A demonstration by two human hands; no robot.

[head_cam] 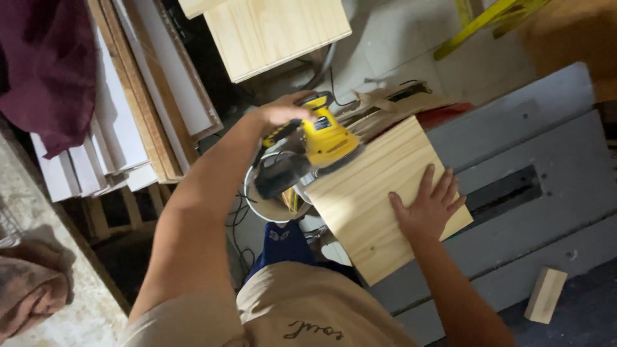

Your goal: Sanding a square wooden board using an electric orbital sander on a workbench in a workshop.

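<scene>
Resting flat on the grey table saw top, the pale wood panel overhangs the near edge of that surface and lies directly under both hands. The yellow sander sits on the panel's far corner, beyond the fingertips of the right hand. The left hand is closed over the sander's top, fingers wrapped around the housing, arm reaching out from the body. The right hand lies palm down on the panel, fingers spread wide and pointing away from the body, holding nothing. Below the left hand's fingers a round bucket stands on the floor. A small wood block lies well apart from the right hand, on the near side. Stacked boards lean left of the left arm.
</scene>
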